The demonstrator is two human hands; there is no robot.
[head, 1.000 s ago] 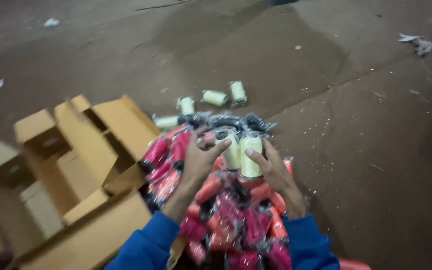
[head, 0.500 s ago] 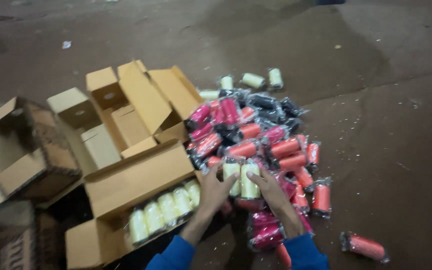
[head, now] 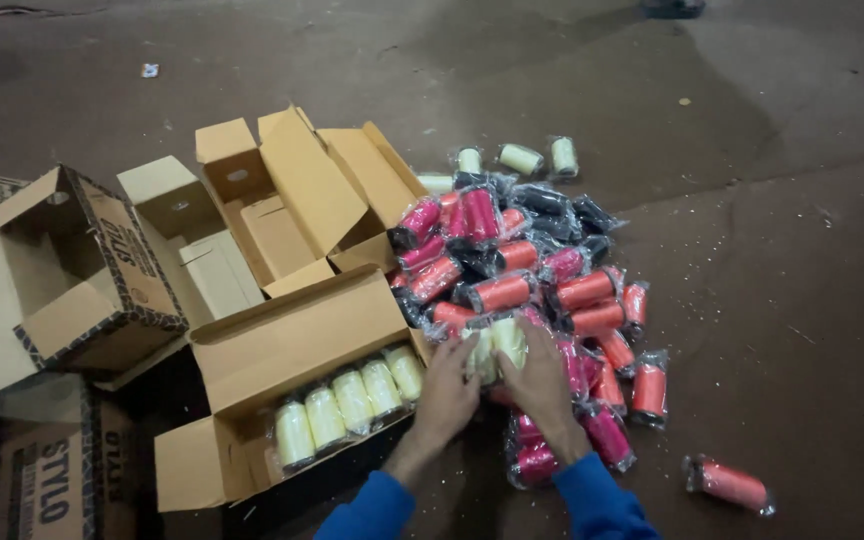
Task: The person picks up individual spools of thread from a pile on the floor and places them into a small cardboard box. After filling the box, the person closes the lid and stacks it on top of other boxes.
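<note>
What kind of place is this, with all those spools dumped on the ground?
Probably a warehouse or workshop packing area. Wrapped thread spools lie heaped on a bare concrete floor, open cardboard boxes stand around, and one box holds a row of pale spools.

Matt brown corrugated cardboard forms the open box (head: 282,350), its flaps dull and creased. Inside it, pale yellow thread spools (head: 352,400) sit in glossy clear plastic wrap. Right of the box, the heap of orange, pink and black spools (head: 542,280) wears the same shiny crinkled film. The left hand (head: 447,395) and right hand (head: 542,385) press on two film-wrapped pale spools (head: 497,345); both sleeves are soft blue cloth. Beyond the box, the concrete floor (head: 752,200) looks rough, matt and stained.
</note>
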